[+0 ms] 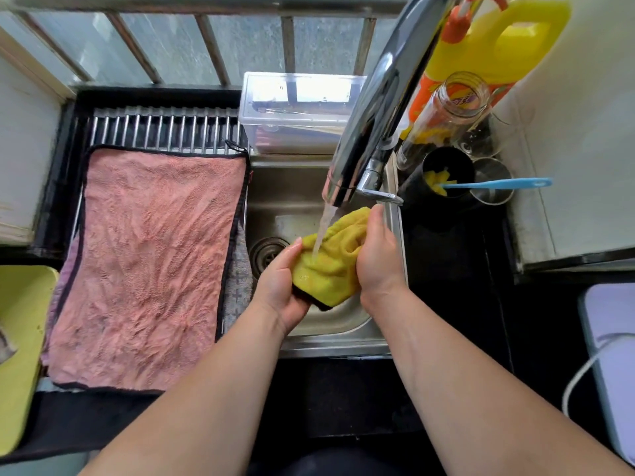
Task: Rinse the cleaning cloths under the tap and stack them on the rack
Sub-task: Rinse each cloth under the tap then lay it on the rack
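A yellow cloth (335, 259) with a dark edge is bunched over the steel sink (288, 187). Water runs from the chrome tap (364, 132) onto its middle. My left hand (281, 286) grips the cloth's lower left side from below. My right hand (376, 259) holds its right side, fingers curled around the fabric. A pink cloth (151, 262) with black trim lies spread flat on the metal rack (165, 128) left of the sink. A grey cloth (237, 280) peeks out from under its right edge.
A clear plastic box (295, 111) stands behind the sink. Right of the tap are a yellow jug (498, 46), a glass jar (446, 111), and a black cup (443, 176) with a blue-handled brush (498, 183). A yellow-green board (20, 338) lies far left, a white appliance (608, 355) far right.
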